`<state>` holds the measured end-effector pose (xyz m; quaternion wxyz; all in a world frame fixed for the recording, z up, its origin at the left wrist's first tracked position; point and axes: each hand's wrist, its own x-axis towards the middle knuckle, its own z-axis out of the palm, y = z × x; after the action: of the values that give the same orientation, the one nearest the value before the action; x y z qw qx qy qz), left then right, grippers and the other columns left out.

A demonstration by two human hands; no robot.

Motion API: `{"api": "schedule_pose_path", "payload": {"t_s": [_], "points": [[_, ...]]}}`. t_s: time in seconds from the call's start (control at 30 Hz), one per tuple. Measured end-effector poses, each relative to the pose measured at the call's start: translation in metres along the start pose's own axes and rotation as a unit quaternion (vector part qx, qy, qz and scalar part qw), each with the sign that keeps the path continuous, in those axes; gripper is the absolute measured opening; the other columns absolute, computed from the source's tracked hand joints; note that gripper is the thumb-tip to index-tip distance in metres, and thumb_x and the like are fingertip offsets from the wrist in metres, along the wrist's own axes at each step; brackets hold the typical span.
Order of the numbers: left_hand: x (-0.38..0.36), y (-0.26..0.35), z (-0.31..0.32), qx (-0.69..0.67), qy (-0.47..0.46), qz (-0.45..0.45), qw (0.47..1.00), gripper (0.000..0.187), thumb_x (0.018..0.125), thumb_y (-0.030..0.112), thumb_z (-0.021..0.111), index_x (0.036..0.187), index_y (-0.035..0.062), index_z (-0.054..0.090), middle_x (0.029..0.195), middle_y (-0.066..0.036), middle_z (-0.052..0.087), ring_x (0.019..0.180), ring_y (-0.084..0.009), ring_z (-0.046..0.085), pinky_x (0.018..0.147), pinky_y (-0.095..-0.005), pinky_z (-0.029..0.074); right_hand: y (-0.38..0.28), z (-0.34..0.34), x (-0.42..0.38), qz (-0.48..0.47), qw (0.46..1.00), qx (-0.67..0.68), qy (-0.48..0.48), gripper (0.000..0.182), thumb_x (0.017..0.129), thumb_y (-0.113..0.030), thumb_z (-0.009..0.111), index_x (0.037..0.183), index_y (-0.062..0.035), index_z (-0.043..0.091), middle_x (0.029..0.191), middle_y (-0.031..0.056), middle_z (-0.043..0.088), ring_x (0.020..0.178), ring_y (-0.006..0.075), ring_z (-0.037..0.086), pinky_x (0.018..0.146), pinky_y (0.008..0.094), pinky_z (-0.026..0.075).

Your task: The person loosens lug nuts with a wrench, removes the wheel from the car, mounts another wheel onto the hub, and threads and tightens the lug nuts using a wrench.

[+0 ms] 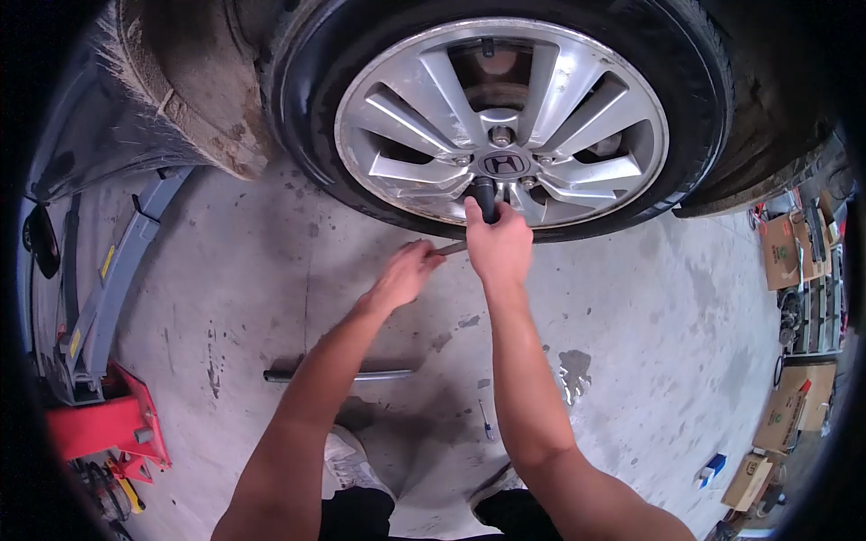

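Note:
A silver alloy wheel [577,99] with a black tire [307,108] fills the top of the head view. My right hand [501,243] is wrapped round a black socket tool [484,194], whose end meets the wheel just below the centre cap [504,163]. Lower and to the left, my left hand [406,272] grips the end of a thin metal bar [450,248] that runs toward my right hand. Where the bar joins the black tool is hidden behind my right hand.
A long metal pipe [383,374] and a small screwdriver [486,420] lie on the concrete floor [225,298]. At left are a grey lift arm [135,252] and a red stand [104,426]. Cardboard boxes [780,252] and a blue box [713,470] are at right.

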<state>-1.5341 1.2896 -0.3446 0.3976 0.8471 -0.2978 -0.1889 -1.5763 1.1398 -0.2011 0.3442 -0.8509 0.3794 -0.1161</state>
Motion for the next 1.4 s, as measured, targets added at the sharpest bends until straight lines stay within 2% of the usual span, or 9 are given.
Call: {"api": "schedule_pose_path", "payload": {"t_s": [0.33, 0.57, 0.7, 0.83, 1.03, 1.2, 1.27, 1.33, 1.4], "points": [[-0.013, 0.009, -0.065, -0.020, 0.120, -0.060, 0.991, 0.033, 0.087, 0.032, 0.075, 0.098, 0.0024, 0.065, 0.093, -0.014, 0.068, 0.085, -0.0335, 0.065, 0.082, -0.0419, 0.049, 0.019, 0.017, 0.018, -0.039, 0.989, 0.139, -0.045, 0.050, 0.089, -0.048, 0.070, 0.086, 0.0016, 0.068, 0.074, 0.0179, 0.071, 0.064, 0.0324, 0.068, 0.062, 0.0405, 0.054], [-0.029, 0.174, -0.183, 0.411, 0.265, 0.277, 0.827, 0.041, 0.066, 0.044, 0.084, 0.079, 0.0088, 0.068, 0.079, -0.003, 0.063, 0.077, -0.0225, 0.060, 0.076, -0.0378, 0.043, 0.047, 0.024, 0.019, 0.195, 0.628, 0.674, -0.335, 0.057, 0.099, -0.058, 0.055, 0.107, -0.0017, 0.064, 0.088, 0.0055, 0.066, 0.053, 0.0090, 0.053, 0.045, 0.0185, 0.042], [-0.032, 0.157, -0.183, 0.421, 0.237, 0.245, 0.841, 0.042, 0.071, 0.047, 0.081, 0.084, 0.0089, 0.070, 0.079, -0.005, 0.063, 0.078, -0.0236, 0.059, 0.078, -0.0376, 0.043, 0.034, 0.009, 0.018, 0.213, 0.727, 0.578, -0.302, 0.053, 0.102, -0.053, 0.053, 0.109, -0.0019, 0.065, 0.086, 0.0049, 0.066, 0.056, 0.0123, 0.058, 0.048, 0.0215, 0.047], [-0.022, 0.050, -0.131, 0.146, -0.006, -0.092, 0.985, 0.049, 0.094, 0.051, 0.064, 0.098, 0.0018, 0.068, 0.093, -0.015, 0.068, 0.094, -0.0349, 0.065, 0.086, -0.0423, 0.048, 0.032, 0.008, 0.009, 0.105, 0.853, 0.458, -0.229, 0.040, 0.099, -0.038, 0.060, 0.104, 0.0010, 0.066, 0.081, 0.0068, 0.069, 0.058, 0.0158, 0.063, 0.055, 0.0285, 0.053], [0.006, -0.001, -0.007, -0.052, -0.027, -0.038, 0.998, 0.049, 0.102, 0.047, 0.051, 0.119, 0.0027, 0.064, 0.106, -0.022, 0.069, 0.101, -0.0367, 0.065, 0.090, -0.0428, 0.049, 0.034, 0.003, 0.004, -0.089, 0.976, 0.191, -0.050, 0.040, 0.094, -0.035, 0.069, 0.091, 0.0049, 0.067, 0.062, 0.0078, 0.064, 0.064, 0.0156, 0.067, 0.056, 0.0287, 0.054], [-0.029, 0.039, -0.098, 0.029, 0.075, -0.142, 0.987, 0.044, 0.091, 0.046, 0.071, 0.097, 0.0023, 0.070, 0.091, -0.013, 0.070, 0.090, -0.0276, 0.066, 0.079, -0.0393, 0.052, 0.032, -0.009, 0.009, 0.101, 0.859, 0.449, -0.227, 0.037, 0.099, -0.033, 0.064, 0.097, 0.0035, 0.068, 0.073, 0.0082, 0.067, 0.064, 0.0154, 0.066, 0.058, 0.0255, 0.055], [-0.038, 0.079, -0.145, 0.213, 0.172, -0.063, 0.960, 0.047, 0.081, 0.051, 0.078, 0.087, 0.0046, 0.072, 0.081, -0.009, 0.067, 0.084, -0.0256, 0.064, 0.076, -0.0386, 0.050, 0.038, -0.009, 0.006, 0.189, 0.737, 0.581, -0.290, 0.027, 0.100, -0.029, 0.064, 0.100, -0.0032, 0.057, 0.087, 0.0071, 0.061, 0.071, 0.0195, 0.066, 0.059, 0.0272, 0.056], [-0.041, 0.139, -0.173, 0.375, 0.271, 0.174, 0.869, 0.042, 0.069, 0.047, 0.083, 0.079, 0.0080, 0.071, 0.073, -0.004, 0.060, 0.076, -0.0237, 0.058, 0.077, -0.0390, 0.043, 0.045, 0.000, 0.006, 0.201, 0.707, 0.615, -0.286, 0.029, 0.102, -0.031, 0.060, 0.103, -0.0017, 0.060, 0.086, 0.0069, 0.063, 0.069, 0.0169, 0.066, 0.060, 0.0264, 0.057], [-0.039, 0.175, -0.181, 0.394, 0.252, 0.196, 0.862, 0.041, 0.068, 0.045, 0.084, 0.079, 0.0073, 0.071, 0.073, -0.003, 0.060, 0.077, -0.0236, 0.058, 0.078, -0.0388, 0.043, 0.046, 0.002, 0.003, 0.206, 0.682, 0.640, -0.288, 0.033, 0.103, -0.033, 0.057, 0.105, -0.0003, 0.062, 0.085, 0.0068, 0.066, 0.068, 0.0143, 0.066, 0.060, 0.0257, 0.058]]}}
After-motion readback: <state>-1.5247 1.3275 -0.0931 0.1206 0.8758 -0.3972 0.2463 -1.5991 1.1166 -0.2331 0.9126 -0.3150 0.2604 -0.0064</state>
